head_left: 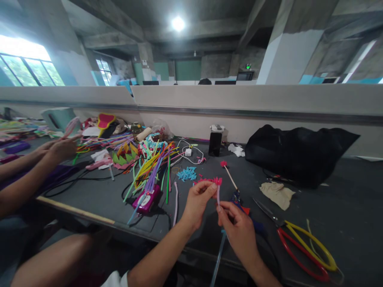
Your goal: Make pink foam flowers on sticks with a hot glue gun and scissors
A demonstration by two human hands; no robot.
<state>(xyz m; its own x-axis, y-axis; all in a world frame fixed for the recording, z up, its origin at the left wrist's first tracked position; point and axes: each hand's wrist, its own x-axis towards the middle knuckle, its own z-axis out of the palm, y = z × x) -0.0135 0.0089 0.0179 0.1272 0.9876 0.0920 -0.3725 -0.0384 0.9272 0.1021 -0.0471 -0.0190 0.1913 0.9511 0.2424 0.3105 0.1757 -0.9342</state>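
Observation:
My left hand (199, 201) pinches a small bright-pink fuzzy piece (218, 181), like a bundle of short pipe cleaner bits, at its side. From that piece a lilac pipe cleaner (218, 195) runs down, and the fingertips of my right hand (236, 225) are closed on its lower part. Behind my right hand lies a dark blue tool, apparently a glue gun (235, 196), partly hidden. A clear bluish stick (220, 257) shows below. Beyond my hands are a pile of short blue pieces (187, 173) and a stick with a red fuzzy tip (229, 172).
Large scissors (299, 243) with red and yellow handles lie at right, near a beige cloth (277, 194) and a black bag (295, 155). Pipe cleaners (152, 171) lie over a purple box (146, 201). A phone (214, 143) stands behind. Another person's hands (61, 149) work at left.

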